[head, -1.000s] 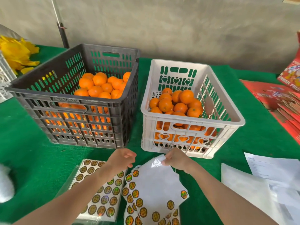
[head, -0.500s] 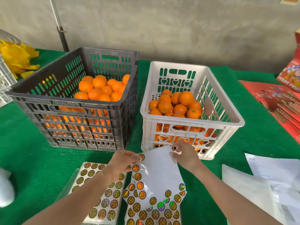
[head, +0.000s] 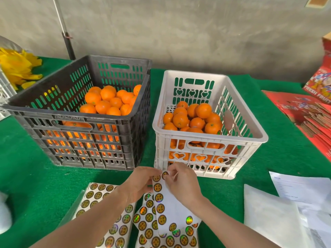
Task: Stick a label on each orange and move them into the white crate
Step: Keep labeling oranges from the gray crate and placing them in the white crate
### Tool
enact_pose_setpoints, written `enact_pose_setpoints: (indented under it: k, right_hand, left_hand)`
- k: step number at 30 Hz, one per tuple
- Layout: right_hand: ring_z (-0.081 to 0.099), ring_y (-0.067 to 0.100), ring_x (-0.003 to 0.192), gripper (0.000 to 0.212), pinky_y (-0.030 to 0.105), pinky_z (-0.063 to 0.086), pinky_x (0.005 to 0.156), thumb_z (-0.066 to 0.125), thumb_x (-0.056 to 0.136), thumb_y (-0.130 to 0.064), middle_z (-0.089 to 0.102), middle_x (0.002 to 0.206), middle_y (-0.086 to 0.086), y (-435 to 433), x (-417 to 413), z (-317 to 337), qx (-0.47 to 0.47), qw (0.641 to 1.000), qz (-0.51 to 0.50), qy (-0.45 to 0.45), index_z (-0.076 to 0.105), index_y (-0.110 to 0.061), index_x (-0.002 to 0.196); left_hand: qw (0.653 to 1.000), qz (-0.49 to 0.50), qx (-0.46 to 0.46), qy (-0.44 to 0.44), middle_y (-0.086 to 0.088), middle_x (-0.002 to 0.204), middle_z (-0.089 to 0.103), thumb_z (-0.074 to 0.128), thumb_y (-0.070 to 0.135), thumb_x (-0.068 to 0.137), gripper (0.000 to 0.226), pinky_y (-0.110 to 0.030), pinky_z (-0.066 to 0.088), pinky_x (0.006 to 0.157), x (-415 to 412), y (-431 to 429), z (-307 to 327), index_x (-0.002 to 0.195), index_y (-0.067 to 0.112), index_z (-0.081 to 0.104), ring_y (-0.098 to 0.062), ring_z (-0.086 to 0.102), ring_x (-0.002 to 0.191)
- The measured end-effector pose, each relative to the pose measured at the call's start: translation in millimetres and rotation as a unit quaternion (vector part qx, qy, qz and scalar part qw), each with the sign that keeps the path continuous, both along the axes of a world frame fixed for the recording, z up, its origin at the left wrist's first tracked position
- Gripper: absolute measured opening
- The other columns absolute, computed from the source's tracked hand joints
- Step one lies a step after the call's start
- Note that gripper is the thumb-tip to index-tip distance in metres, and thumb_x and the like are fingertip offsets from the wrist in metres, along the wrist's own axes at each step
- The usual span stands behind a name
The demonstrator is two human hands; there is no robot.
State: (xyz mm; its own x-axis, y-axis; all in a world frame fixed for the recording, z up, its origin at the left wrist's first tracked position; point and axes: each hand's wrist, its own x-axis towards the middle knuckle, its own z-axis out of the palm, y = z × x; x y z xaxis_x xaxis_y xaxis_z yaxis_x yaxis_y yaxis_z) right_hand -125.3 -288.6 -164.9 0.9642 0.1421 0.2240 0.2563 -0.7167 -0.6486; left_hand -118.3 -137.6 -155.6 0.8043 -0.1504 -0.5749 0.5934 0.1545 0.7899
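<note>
A dark grey crate [head: 75, 120] on the left holds a heap of oranges [head: 107, 102]. Beside it on the right stands the white crate [head: 250, 129] with several oranges [head: 195, 119] inside. In front of the crates, my left hand [head: 141, 183] holds up a white sheet of round gold labels [head: 161, 204] by its top left edge. My right hand [head: 182, 181] pinches one round label [head: 165, 174] at the sheet's top corner. More label sheets [head: 100, 212] lie flat on the green cloth under my arms.
White papers [head: 290, 208] lie at the right front. Red fruit boxes [head: 308, 111] are stacked at the far right. Yellow material [head: 16, 67] sits at the back left, a dark pole [head: 66, 34] leans on the wall, and a white object [head: 4, 213] lies at the left edge.
Both hands have come together at the sheet's top corner. The sheet was turned to show a column of labels, and my right hand now pinches one label there.
</note>
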Motion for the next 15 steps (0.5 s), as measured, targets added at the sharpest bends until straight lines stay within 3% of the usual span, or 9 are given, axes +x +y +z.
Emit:
enact_pose_setpoints:
  k: [4, 7, 12, 15]
  right_hand:
    - [0.053, 0.015, 0.070, 0.022, 0.025, 0.039, 0.063, 0.069, 0.084, -0.026, 0.060, 0.073, 0.000, -1.7, 0.1, -1.4, 0.002, 1.000, -0.025, -0.004, 0.065, -0.009, 0.070]
    - [0.049, 0.012, 0.069, 0.019, 0.022, 0.033, 0.060, 0.069, 0.084, -0.023, 0.058, 0.072, -0.002, -2.3, -0.6, -3.2, 0.006, 0.999, -0.038, -0.013, 0.066, -0.010, 0.070]
    - [0.048, 0.012, 0.064, 0.017, 0.024, 0.037, 0.058, 0.074, 0.080, -0.016, 0.061, 0.070, 0.001, -2.8, 0.6, -6.5, 0.012, 0.997, -0.054, -0.047, 0.065, -0.009, 0.067]
    - [0.052, 0.015, 0.062, 0.016, 0.031, 0.044, 0.054, 0.073, 0.079, -0.010, 0.062, 0.070, 0.002, -1.2, -0.3, -8.8, 0.017, 0.997, -0.049, -0.056, 0.063, -0.008, 0.067]
  left_hand:
    - [1.000, -0.001, -0.023, -0.004, -0.017, 0.082, 0.071, 0.053, 0.004, 0.090, 0.023, -0.034, 0.057, 0.067, 3.0, -0.5, -1.9, 0.081, 0.003, 0.074, -0.023, 0.068, 0.068]
    - [1.000, 0.002, -0.018, -0.010, -0.019, 0.086, 0.072, 0.051, 0.003, 0.093, 0.023, -0.032, 0.057, 0.061, 4.6, -3.6, -3.3, 0.088, -0.001, 0.073, -0.024, 0.069, 0.068]
    - [0.999, 0.028, -0.011, 0.011, -0.023, 0.091, 0.071, 0.053, 0.003, 0.092, 0.019, -0.036, 0.058, 0.067, 6.7, -10.4, -5.0, 0.100, -0.005, 0.069, -0.029, 0.068, 0.071]
    - [0.999, 0.037, 0.007, 0.019, -0.020, 0.081, 0.070, 0.057, 0.002, 0.090, 0.016, -0.032, 0.057, 0.061, 7.5, -13.5, -4.2, 0.097, -0.006, 0.068, -0.026, 0.066, 0.064]
